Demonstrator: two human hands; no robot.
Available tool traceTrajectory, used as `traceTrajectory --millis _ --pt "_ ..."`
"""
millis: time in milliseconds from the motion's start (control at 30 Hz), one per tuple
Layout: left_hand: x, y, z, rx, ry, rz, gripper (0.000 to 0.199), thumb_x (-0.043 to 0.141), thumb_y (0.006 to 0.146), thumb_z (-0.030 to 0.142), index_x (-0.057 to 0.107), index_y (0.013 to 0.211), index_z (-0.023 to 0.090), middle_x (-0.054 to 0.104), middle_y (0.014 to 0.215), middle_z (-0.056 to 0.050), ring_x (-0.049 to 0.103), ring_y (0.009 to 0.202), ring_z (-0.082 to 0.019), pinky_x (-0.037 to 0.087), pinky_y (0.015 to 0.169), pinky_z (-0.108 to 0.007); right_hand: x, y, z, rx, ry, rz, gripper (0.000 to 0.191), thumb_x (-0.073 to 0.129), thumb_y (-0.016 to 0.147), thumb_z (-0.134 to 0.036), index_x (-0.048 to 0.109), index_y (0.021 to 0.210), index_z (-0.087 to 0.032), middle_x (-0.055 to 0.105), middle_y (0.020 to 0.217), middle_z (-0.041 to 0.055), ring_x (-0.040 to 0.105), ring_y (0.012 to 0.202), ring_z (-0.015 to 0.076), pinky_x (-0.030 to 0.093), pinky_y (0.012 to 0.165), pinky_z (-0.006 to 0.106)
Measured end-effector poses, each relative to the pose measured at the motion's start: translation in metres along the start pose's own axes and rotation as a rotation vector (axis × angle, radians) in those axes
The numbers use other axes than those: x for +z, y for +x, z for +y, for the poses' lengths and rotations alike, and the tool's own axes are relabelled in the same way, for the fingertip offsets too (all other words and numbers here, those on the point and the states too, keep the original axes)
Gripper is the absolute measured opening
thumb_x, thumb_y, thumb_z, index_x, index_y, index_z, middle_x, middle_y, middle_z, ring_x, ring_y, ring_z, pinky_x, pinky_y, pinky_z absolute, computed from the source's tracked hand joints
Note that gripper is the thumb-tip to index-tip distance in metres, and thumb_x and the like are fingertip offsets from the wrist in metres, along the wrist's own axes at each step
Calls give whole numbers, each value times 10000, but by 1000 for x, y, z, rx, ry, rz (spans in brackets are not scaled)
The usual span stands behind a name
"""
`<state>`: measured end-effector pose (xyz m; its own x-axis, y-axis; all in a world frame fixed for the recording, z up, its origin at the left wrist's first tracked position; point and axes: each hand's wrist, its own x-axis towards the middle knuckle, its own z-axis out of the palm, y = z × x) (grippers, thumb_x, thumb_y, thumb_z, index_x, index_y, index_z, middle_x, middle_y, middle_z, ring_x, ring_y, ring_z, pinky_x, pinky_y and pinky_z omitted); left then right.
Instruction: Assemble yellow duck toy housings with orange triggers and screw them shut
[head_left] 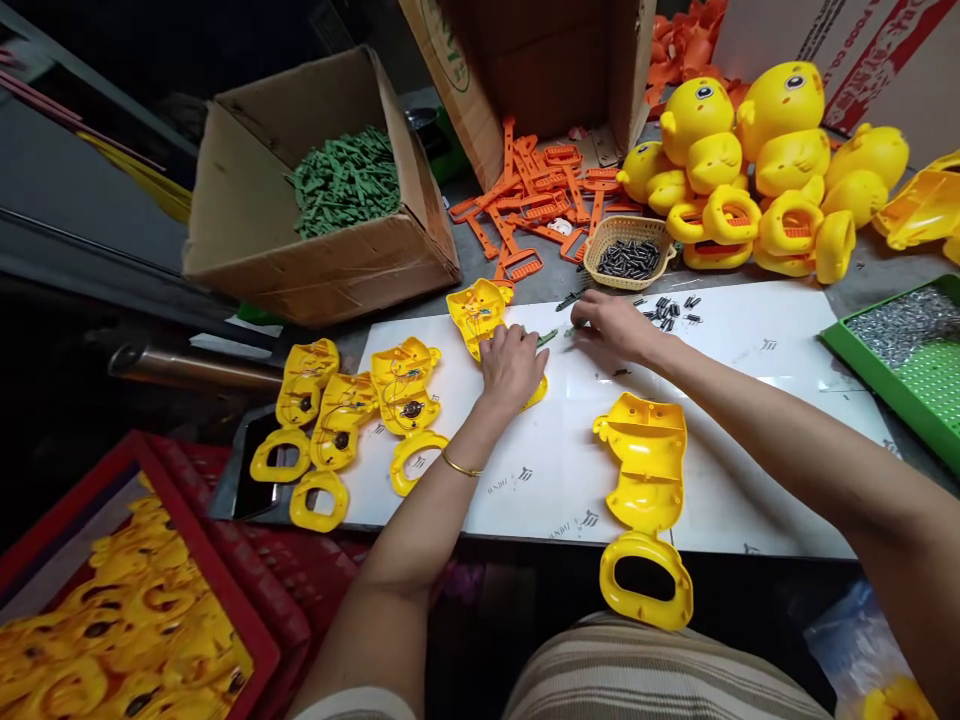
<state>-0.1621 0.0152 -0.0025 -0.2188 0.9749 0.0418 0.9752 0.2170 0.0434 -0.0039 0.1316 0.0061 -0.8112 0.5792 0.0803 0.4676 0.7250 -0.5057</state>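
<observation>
My left hand (514,368) is palm down with curled fingers over a yellow duck-shaped shell half (477,308) that has thin wires inside. It hides the shell's lower part; a yellow edge shows below the palm. Beside its thumb side a green plastic strip (547,338) sticks out; whether it is pinched, I cannot tell. My right hand (611,325) has its fingertips pressed together just above the white sheet. A small blurred green bit (572,331) shows under them, and a dark green strip (570,300) lies just beyond. Loose black springs (667,314) lie behind that hand.
A bare yellow shell half (649,465) lies nearest me, its ring overhanging the edge. Several wired shells (406,380) lie left. Behind are a carton (322,265) of green strips, orange handles (540,195), a spring basket (628,252) and yellow ducks (780,105). A green tray (930,395) stands right.
</observation>
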Motion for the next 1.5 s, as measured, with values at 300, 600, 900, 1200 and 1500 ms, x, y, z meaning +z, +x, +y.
traceTrajectory --millis 300,600,900,1200,1500 --pt "1 15 -1 60 -154 137 164 555 861 260 699 920 210 706 957 -137 573 1047 -344 423 915 -521 -29 -106 -6 488 1345 297 441 865 606 -504 628 735 -155 607 661 -16 580 595 84 400 453 162" --pt "15 -72 84 84 -790 266 252 374 1000 350 562 1021 183 674 915 -73 642 829 -173 497 735 -286 -14 -170 -12 492 1139 538 316 808 716 -428 674 873 -190 673 761 -7 657 689 123 538 584 228" --pt "19 -89 104 125 -682 238 183 420 996 323 537 1067 202 705 1017 -81 679 938 -182 520 795 -299 4 -181 -11 348 451 475 162 661 874 -358 707 883 -203 655 840 30 579 683 136 474 595 260" --pt "16 -96 108 117 -647 273 147 467 981 291 555 1050 195 718 988 -77 693 905 -180 536 761 -294 8 -181 -14 351 321 453 138 633 901 -318 712 924 -207 628 845 33 580 681 141 487 607 260" --pt "15 -97 108 114 -678 276 136 483 976 268 559 1053 186 720 999 -80 696 926 -179 540 775 -292 15 -183 -14 368 349 501 155 619 913 -333 703 924 -204 639 886 40 615 708 141 501 600 253"
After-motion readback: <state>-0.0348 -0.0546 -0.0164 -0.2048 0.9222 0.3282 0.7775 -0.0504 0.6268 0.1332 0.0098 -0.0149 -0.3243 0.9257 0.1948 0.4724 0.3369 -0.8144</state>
